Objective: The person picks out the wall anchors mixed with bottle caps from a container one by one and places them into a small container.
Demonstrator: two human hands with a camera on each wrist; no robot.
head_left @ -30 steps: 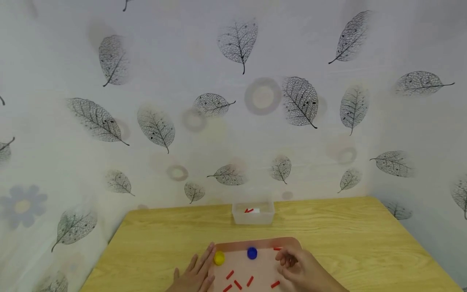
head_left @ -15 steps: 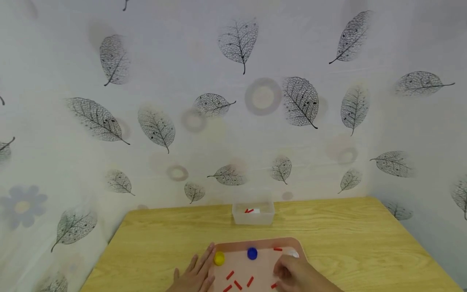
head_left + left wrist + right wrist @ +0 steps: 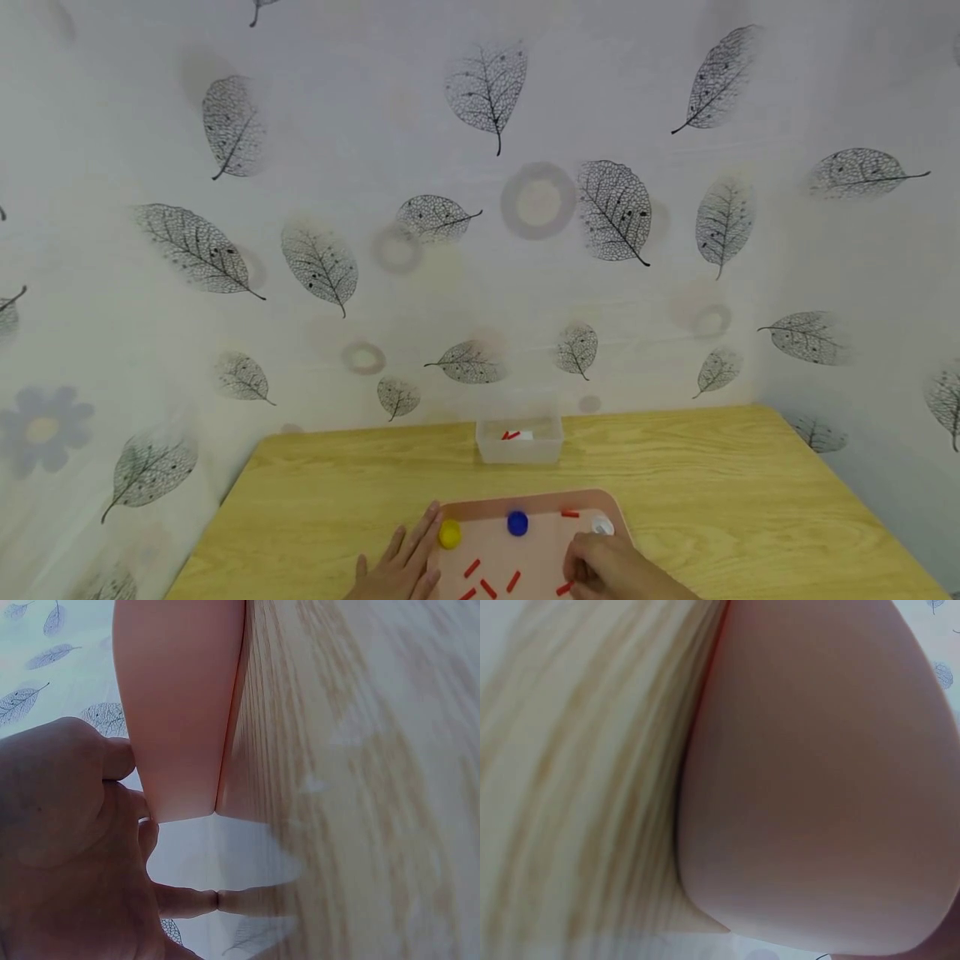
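A pink tray (image 3: 538,552) holds several short red sticks (image 3: 488,588), a yellow cap (image 3: 450,534), a blue cap (image 3: 517,523) and a white cap (image 3: 602,525). My left hand (image 3: 401,560) lies along the tray's left side with its fingers extended. In the left wrist view, its fingers touch the wall of the tray (image 3: 176,697). Inside the tray at the right, my right hand (image 3: 600,562) has its fingers curled beside a red stick (image 3: 564,588). The hand covers part of that stick, and I cannot tell whether the fingertips pinch it. The right wrist view shows mainly the tray's outer wall (image 3: 817,772).
Behind the tray, a translucent box (image 3: 520,448) with red sticks and something white inside stands on the wooden table (image 3: 337,475). A leaf-patterned covering (image 3: 450,283) hangs at the back and both sides.
My right hand has moved down and slightly left toward the nearer red stick, uncovering the white cap. Its fingers have curled in more. My left hand has stayed at the tray's side.
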